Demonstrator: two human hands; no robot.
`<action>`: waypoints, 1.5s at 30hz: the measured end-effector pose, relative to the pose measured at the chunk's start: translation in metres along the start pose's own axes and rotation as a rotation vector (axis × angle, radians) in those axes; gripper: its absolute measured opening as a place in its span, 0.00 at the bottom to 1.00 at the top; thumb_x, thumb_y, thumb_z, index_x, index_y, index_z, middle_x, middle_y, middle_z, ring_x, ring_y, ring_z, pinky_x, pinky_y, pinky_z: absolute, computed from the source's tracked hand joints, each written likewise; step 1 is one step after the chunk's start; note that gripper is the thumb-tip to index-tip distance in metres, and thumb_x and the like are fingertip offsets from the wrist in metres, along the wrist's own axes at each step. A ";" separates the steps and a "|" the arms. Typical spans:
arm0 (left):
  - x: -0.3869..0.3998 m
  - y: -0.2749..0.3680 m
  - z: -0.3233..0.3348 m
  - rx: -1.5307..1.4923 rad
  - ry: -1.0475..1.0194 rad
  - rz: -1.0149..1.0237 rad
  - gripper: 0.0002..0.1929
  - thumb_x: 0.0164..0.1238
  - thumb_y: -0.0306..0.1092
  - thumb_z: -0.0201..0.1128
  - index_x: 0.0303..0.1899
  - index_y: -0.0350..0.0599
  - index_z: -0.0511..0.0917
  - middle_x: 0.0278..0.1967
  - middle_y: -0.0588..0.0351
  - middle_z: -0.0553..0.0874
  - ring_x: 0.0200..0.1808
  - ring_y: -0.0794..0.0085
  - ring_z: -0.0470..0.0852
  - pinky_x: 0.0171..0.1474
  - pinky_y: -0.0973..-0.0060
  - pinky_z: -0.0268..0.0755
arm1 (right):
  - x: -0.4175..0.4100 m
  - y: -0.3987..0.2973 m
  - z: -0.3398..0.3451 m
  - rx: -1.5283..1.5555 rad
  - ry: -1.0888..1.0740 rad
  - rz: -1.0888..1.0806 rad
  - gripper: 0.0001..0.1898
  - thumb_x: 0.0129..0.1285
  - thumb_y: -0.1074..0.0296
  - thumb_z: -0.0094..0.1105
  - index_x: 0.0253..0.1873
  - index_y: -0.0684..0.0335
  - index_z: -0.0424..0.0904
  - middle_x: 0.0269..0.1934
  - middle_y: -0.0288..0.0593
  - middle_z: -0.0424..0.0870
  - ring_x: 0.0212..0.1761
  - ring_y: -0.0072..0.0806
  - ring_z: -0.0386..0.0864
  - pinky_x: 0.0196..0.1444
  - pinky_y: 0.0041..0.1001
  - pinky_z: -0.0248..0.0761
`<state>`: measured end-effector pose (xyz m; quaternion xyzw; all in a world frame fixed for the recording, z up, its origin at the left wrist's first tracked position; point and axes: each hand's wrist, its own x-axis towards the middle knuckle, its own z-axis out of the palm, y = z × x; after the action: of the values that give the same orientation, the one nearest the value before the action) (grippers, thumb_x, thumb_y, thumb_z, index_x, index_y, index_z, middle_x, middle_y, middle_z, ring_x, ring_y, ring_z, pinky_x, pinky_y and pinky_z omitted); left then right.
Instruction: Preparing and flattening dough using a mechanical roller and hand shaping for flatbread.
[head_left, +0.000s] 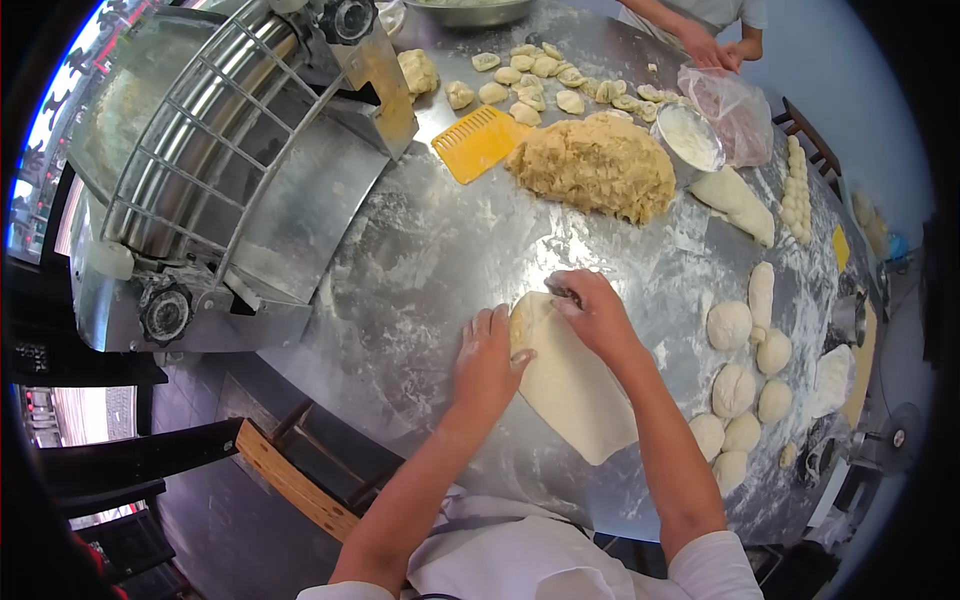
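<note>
A flat sheet of pale dough (577, 382) lies on the floured metal table (405, 247) in front of me, with a yellowish filling (519, 330) along its far left edge. My left hand (487, 360) rests at that left edge, its thumb reaching over the dough and its fingers on the table side. At the sheet's far end, my right hand (592, 307) has curled fingers around a small dark object (562, 291), which is mostly hidden. Beyond both hands sits a large mound of yellowish, crumbly dough or filling (596, 169), touching a yellow plastic scraper (480, 142).
A dough sheeter (217, 150) with a wire guard stands at left. Round dough balls (729, 325) lie at right. Small dough pieces (525, 75), a bowl of flour (688, 139) and a plastic bag (727, 112) are at the far side, near another person's hands (712, 51). A wooden chair (292, 480) stands lower left.
</note>
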<state>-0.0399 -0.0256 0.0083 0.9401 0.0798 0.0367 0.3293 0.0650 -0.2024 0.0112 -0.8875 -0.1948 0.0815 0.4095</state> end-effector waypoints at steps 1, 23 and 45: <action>0.003 -0.008 0.004 0.006 -0.039 0.016 0.30 0.64 0.34 0.74 0.66 0.35 0.75 0.56 0.42 0.80 0.58 0.43 0.80 0.61 0.52 0.73 | -0.008 0.001 -0.003 0.087 0.054 0.103 0.17 0.65 0.72 0.68 0.58 0.65 0.83 0.48 0.51 0.85 0.52 0.49 0.81 0.58 0.40 0.75; -0.006 -0.001 -0.033 -0.358 -0.384 0.332 0.15 0.68 0.20 0.63 0.54 0.40 0.84 0.52 0.42 0.87 0.56 0.46 0.85 0.60 0.59 0.77 | -0.226 -0.018 0.043 0.057 0.752 1.032 0.15 0.60 0.70 0.75 0.41 0.67 0.74 0.31 0.42 0.77 0.32 0.28 0.76 0.38 0.31 0.71; -0.006 -0.038 -0.037 -0.191 -0.497 0.714 0.23 0.67 0.22 0.64 0.64 0.42 0.79 0.63 0.43 0.82 0.67 0.49 0.80 0.71 0.54 0.70 | -0.126 -0.071 -0.001 0.580 0.756 0.875 0.14 0.72 0.69 0.64 0.58 0.68 0.77 0.41 0.45 0.85 0.31 0.30 0.86 0.31 0.27 0.77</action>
<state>-0.0549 0.0258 0.0133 0.8545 -0.3350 -0.0718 0.3905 -0.0696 -0.2131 0.0640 -0.7057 0.3724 -0.0280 0.6021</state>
